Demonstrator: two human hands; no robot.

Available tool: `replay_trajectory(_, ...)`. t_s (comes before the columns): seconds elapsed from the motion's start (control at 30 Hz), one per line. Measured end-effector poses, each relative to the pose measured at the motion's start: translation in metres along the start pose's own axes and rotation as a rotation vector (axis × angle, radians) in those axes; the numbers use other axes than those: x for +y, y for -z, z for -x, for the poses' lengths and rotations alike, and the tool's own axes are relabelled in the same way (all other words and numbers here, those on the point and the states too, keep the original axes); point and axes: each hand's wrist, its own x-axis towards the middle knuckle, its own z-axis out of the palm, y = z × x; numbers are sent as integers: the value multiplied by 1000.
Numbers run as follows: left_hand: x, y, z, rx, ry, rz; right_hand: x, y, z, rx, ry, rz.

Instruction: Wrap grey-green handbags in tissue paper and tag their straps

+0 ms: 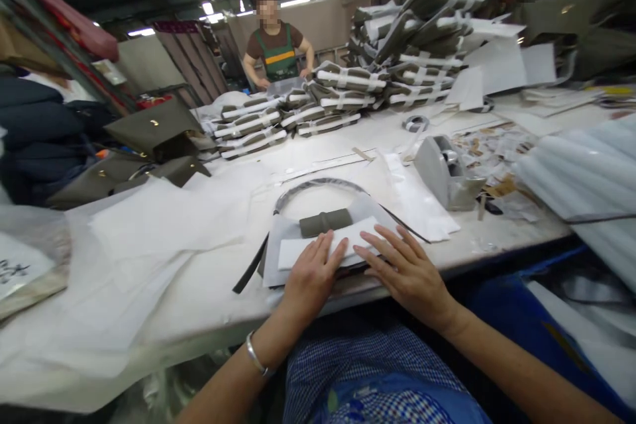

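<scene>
White padding beneath both hands runs left-right, right end slightly farther.

White strip — near edge partly hidden under the fingers

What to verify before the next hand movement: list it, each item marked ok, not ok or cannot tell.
1. Left hand on the white strip: ok, fingertips rest on it.
2. Right hand on the same strip: ok, fingers spread.
3. Dark roll visible: ok, just beyond the strip.
4. Black strap tucked in: not ok, its end sticks out to the left.
5. Tape dispenser upright: ok, beyond the right hand.
6. Underside of the strip: cannot tell, hidden.
</scene>
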Motion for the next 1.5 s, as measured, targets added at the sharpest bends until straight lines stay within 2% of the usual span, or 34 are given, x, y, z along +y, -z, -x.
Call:
replay_trajectory(0.1, -2, 5, 1, -63, -2, 30, 15, -13, -3, -71, 79, -52)
replay_trajectory(0.23, -5, 12, 2, -162, -53, 84, 21, -24, 4, -52, 50, -94)
replay_trajectory(0.4, -7, 1, 9, -58, -56, 28, 10, -26, 9, 34, -18, -93)
replay_trajectory(0.6, -9, -3, 7, -27, -103, 7, 4, -25, 4, 49, -32, -106)
replay_trajectory(0.67, -6, -5, 7, 5, -85, -7, 7, -18, 2, 35, -19, -140)
replay_trajectory(0.77, -4, -11, 10, 62, -64, -27, 24, 5, 1, 51, -14, -253)
replay_trajectory(0.83, -4, -15, 13, 80, -54, -31, 40, 24, 3, 141, -168, -294)
replay_trajectory(0.9, -5, -17, 15, 83, -43, -31, 54, 39, 7, 230, -433, -282)
replay_trajectory(0.93, -5, -17, 15, 82, -36, -31, 58, 44, 10, 222, -554, -280)
replay_trajectory(0.97, -5, -17, 15, 80, -32, -32, 58, 47, 12, 166, -649, -296)
replay_trajectory(1.07, -4, -15, 15, 73, -24, -37, 45, 38, 22, -144, -836, -505)
replay_trajectory(1.1, -4, -14, 14, 70, -23, -37, 37, 32, 26, -208, -889, -607)
replay_trajectory(1.13, -3, -12, 14, 69, -21, -35, 29, 26, 29, -220, -937, -711)
replay_trajectory(1.23, -2, -10, 13, 61, -7, -19, 7, 13, 33, -96, -1029, -955)
replay_trajectory(1.3, -1, -8, 13, 56, 4, -5, -4, 13, 32, -17, -1061, -1070)
replay_trajectory(1.4, 0, -6, 12, 47, 12, 21, -15, 21, 27, 38, -1135, -1281)
replay_trajectory(1.5, 0, -4, 12, 43, 10, 41, -21, 17, 25, 182, -1252, -1572)
